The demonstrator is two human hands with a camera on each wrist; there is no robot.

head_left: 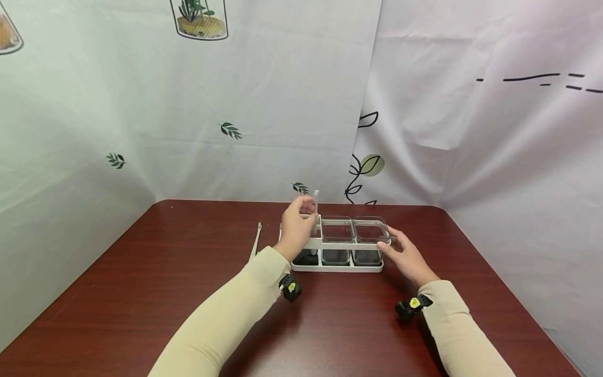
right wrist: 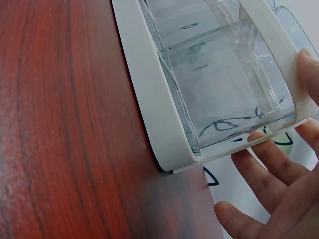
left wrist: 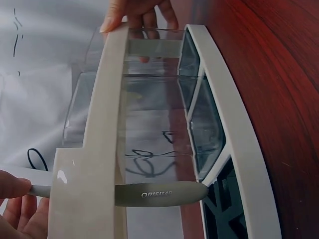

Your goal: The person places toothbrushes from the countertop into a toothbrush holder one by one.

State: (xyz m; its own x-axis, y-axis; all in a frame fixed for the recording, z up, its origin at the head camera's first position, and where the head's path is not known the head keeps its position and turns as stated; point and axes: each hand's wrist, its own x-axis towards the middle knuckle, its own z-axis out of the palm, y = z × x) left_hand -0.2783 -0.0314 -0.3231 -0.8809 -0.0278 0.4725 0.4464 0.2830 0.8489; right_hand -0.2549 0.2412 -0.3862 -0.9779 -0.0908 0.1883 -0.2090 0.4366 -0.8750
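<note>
A white toothbrush holder (head_left: pixel 336 268) stands on the table with two clear cups (head_left: pixel 336 230) (head_left: pixel 371 231) set side by side in its frame. At its left end, my left hand (head_left: pixel 296 226) pinches a grey toothbrush (left wrist: pixel 162 194) near its upper part. The brush stands upright through the upper rail, its rounded handle end close over the dark slotted base (left wrist: pixel 225 204). My right hand (head_left: pixel 406 257) grips the holder's right end, thumb on the front of the upper rail and fingers behind it, as the right wrist view shows.
A second, white toothbrush (head_left: pixel 256 241) lies on the reddish-brown table (head_left: pixel 165 293) left of the holder, partly hidden by the left sleeve. Patterned white cloth (head_left: pixel 264 94) hangs behind the table's far edge and along both sides.
</note>
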